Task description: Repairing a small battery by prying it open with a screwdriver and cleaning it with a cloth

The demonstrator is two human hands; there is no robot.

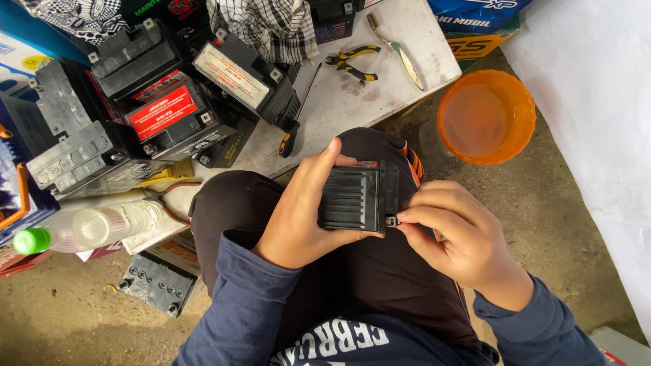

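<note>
Behind left hand, battery half-hidden.

A single camera on the person's head looks almost straight down, close over the lap. Both hands, left and right, sit near the middle of the frame. The knees point toward the top edge, where a low table lies farther off. Dirt floor fills the right and lower left. No second view shares the scene.
</note>
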